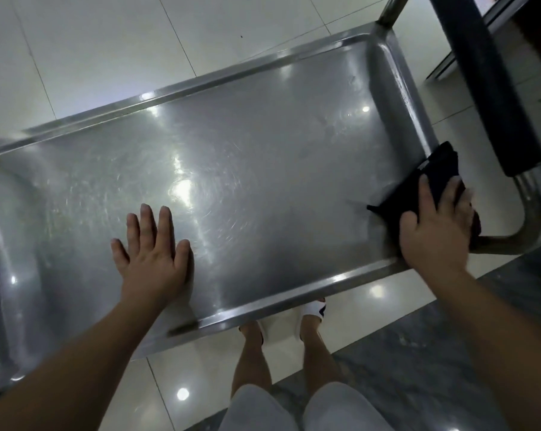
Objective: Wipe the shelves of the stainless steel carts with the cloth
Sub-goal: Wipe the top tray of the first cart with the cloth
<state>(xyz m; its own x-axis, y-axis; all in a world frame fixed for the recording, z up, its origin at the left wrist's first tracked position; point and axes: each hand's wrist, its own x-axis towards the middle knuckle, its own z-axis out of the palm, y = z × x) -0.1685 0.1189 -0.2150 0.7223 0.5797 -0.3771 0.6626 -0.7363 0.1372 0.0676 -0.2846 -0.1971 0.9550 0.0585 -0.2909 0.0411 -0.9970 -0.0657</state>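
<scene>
Pressure should stay even while the right hand [435, 230], fingers grasping the black cloth [430, 181] at the right end rim of the cart's top shelf [263, 169], sweeps along it, and the left hand [154, 244], flat and released, steadies the cart.

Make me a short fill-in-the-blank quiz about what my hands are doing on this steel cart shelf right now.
1. The right hand presses a cloth coloured ____.
2. The left hand lies ____ on the shelf, fingers straight.
3. The cloth sits at the shelf end nearest the cart's padded ____.

Missing words: black; flat; handle
</scene>
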